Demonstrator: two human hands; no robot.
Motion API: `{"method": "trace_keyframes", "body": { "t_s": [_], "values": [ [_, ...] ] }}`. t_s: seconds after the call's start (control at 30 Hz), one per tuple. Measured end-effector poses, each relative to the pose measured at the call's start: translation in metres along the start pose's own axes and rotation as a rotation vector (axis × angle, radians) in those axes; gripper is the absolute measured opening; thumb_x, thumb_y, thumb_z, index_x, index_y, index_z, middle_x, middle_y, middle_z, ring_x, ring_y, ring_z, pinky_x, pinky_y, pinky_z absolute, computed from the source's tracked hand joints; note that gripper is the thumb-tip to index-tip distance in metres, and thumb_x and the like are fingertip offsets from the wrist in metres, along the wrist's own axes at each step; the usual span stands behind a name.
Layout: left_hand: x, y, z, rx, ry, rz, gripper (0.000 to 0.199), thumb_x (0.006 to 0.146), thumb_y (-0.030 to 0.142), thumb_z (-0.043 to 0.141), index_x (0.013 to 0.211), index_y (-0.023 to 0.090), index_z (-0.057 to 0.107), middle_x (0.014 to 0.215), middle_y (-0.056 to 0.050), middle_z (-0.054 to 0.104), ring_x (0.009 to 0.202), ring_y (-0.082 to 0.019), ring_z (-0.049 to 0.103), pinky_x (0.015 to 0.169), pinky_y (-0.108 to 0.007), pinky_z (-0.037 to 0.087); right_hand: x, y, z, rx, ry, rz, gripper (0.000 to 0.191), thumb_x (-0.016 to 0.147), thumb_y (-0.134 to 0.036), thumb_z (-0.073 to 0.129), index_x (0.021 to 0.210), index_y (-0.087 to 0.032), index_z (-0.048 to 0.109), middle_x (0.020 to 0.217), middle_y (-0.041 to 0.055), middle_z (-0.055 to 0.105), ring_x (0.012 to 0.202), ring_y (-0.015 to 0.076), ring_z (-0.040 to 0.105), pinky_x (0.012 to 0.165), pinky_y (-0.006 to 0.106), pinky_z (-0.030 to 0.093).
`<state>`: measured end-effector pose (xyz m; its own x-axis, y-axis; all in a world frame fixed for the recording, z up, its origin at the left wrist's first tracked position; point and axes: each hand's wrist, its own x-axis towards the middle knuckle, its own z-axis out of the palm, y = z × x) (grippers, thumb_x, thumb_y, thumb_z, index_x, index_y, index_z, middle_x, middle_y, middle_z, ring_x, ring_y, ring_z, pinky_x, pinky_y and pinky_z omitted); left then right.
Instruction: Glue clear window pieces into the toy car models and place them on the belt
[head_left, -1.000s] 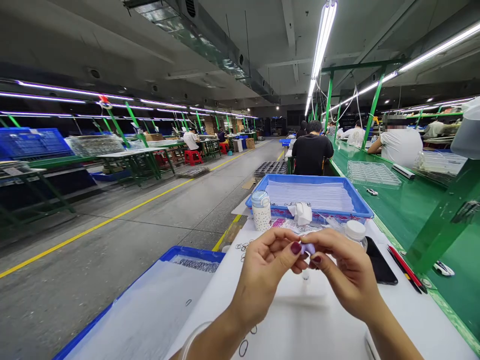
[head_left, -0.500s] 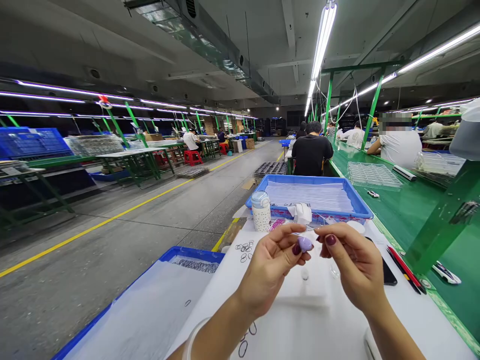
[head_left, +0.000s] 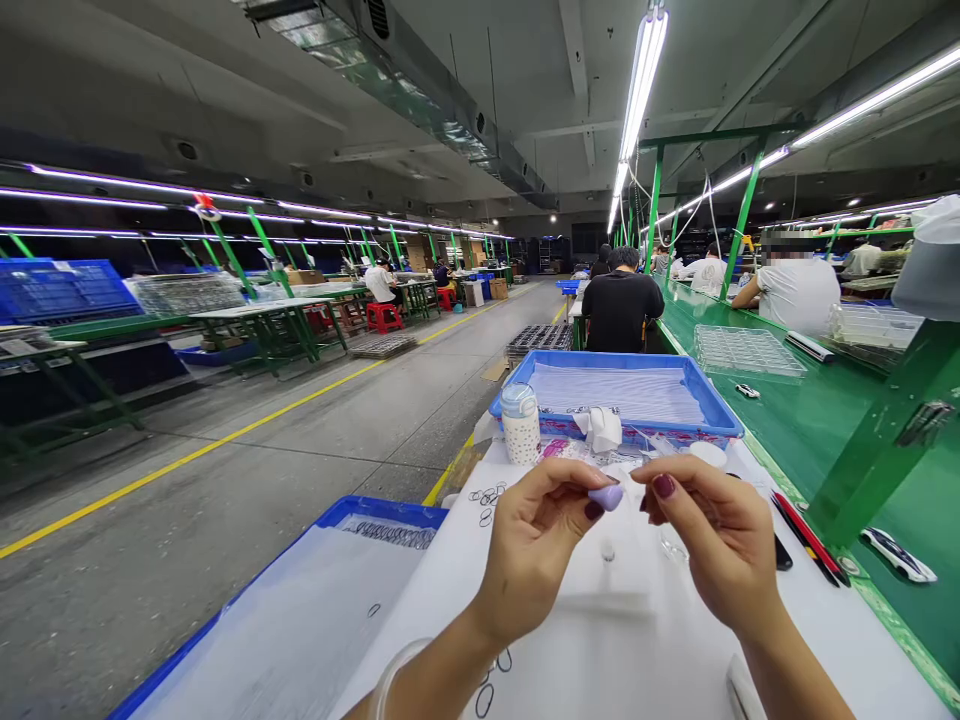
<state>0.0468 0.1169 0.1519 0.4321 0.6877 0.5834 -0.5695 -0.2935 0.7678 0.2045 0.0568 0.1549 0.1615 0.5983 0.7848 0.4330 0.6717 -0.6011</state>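
Small piece (head_left: 606, 497) pale purple; tray (head_left: 592, 357) blue; cup (head_left: 523, 440) white (spotted, lid (head_left: 517, 398) pale blue); bench (head_left: 795, 430) green.

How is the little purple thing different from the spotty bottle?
The purple thing is small; the spotty bottle is much bigger. The purple thing looks plain, while the bottle is whitish with spots. The left hand pinches the purple thing; the bottle stands upright on the white worktop.

Past the left edge of the white desk (head_left: 600, 665), grey floor (head_left: 337, 430) striped with a yellow line (head_left: 221, 442). Along the right edge, a green workbench (head_left: 791, 425) with green posts (head_left: 741, 218). Beyond the far left corner, tables (head_left: 259, 307) and red stools (head_left: 384, 317). Overhead, strip lights (head_left: 642, 90) and metal duct (head_left: 420, 92) beneath dim ceiling (head_left: 187, 75).
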Motion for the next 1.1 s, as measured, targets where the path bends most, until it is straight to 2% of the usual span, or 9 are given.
{"method": "trace_keyframes", "body": {
  "t_s": [0.13,0.3,0.4,0.5,0.63,0.83,1.1],
  "values": [
    [0.0,-0.003,-0.002,0.009,-0.068,0.084,0.011,0.094,0.017,0.067,0.098,0.026,0.071,0.095,0.002,0.071,0.091,-0.008,0.066,0.084,-0.013,0.054,0.0,-0.006,0.002,-0.023,-0.056,-0.034,0.015,0.095,-0.019,0.059,0.099,-0.027,0.071,0.08,-0.0016,0.07,0.065,0.0097,0.06,0.057,0.021,0.048],
    [-0.003,-0.004,-0.007,0.422,-0.065,0.521,0.026,0.092,0.0,0.058,0.107,0.02,0.067,0.099,-0.002,0.07,0.096,-0.012,0.066,0.087,-0.021,0.054,0.0,-0.015,0.003,-0.001,-0.079,-0.09,0.011,0.092,-0.023,0.063,0.101,-0.026,0.069,0.077,-0.0012,0.065,0.071,0.0115,0.059,0.063,0.024,0.048],
    [-0.003,-0.003,-0.007,0.578,-0.041,0.688,0.027,0.089,-0.004,0.059,0.106,0.017,0.065,0.099,-0.003,0.07,0.095,-0.013,0.067,0.085,-0.022,0.055,0.0,-0.021,0.005,-0.013,-0.072,-0.094,0.014,0.085,-0.027,0.074,0.097,-0.024,0.069,0.075,-0.0018,0.063,0.068,0.0114,0.056,0.062,0.024,0.048],
    [-0.002,-0.002,-0.006,0.648,-0.032,0.743,0.022,0.089,-0.001,0.062,0.102,0.016,0.066,0.098,-0.004,0.069,0.092,-0.013,0.069,0.083,-0.02,0.057,-0.001,-0.025,0.008,-0.014,-0.068,-0.064,0.012,0.085,-0.019,0.073,0.096,-0.023,0.068,0.075,-0.0008,0.066,0.067,0.0115,0.058,0.06,0.024,0.049],
    [-0.002,-0.004,-0.009,0.653,-0.028,0.743,0.02,0.089,0.004,0.066,0.103,0.018,0.066,0.099,-0.004,0.071,0.092,-0.015,0.071,0.082,-0.022,0.06,-0.003,-0.028,0.01,0.0,-0.099,-0.074,0.013,0.085,-0.014,0.072,0.095,-0.022,0.069,0.078,0.0004,0.069,0.067,0.0123,0.062,0.061,0.025,0.052],
    [-0.004,-0.011,-0.017,0.861,0.015,0.89,0.024,0.085,0.002,0.068,0.102,0.019,0.066,0.104,-0.007,0.074,0.09,-0.019,0.074,0.079,-0.026,0.063,-0.002,-0.029,0.015,-0.089,-0.039,-0.101,0.013,0.082,-0.013,0.074,0.091,-0.02,0.067,0.077,0.0002,0.068,0.068,0.0117,0.062,0.061,0.023,0.053],
    [-0.004,-0.014,-0.02,0.91,0.03,0.934,0.021,0.087,0.003,0.066,0.101,0.019,0.065,0.1,-0.007,0.075,0.091,-0.021,0.074,0.079,-0.028,0.064,-0.001,-0.029,0.016,-0.145,-0.032,-0.159,0.012,0.082,-0.014,0.076,0.088,-0.02,0.067,0.075,-0.0007,0.068,0.068,0.0115,0.063,0.062,0.023,0.053]
  ]
}}
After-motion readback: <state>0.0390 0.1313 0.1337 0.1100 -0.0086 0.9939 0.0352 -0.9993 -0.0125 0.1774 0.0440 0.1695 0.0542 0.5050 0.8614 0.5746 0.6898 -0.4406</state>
